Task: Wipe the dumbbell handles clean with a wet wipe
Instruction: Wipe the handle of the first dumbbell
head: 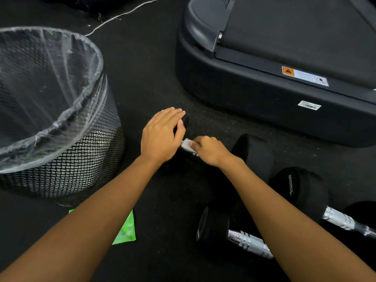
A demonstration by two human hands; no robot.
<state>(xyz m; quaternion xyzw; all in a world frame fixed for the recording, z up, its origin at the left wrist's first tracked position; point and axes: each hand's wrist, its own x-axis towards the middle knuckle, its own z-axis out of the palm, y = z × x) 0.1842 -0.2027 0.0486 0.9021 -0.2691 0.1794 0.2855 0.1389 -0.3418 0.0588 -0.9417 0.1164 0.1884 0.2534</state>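
A black dumbbell lies on the dark floor in the middle of the view, mostly hidden under my hands. My left hand rests on its far weight head and holds it. My right hand pinches a white wet wipe pressed against the metal handle. Two more black dumbbells lie to the right: one near my right forearm with its knurled silver handle showing, another further right.
A black mesh waste bin with a clear liner stands at the left. A green wipe packet lies on the floor under my left forearm. A treadmill base fills the upper right. A white cable runs across the floor behind.
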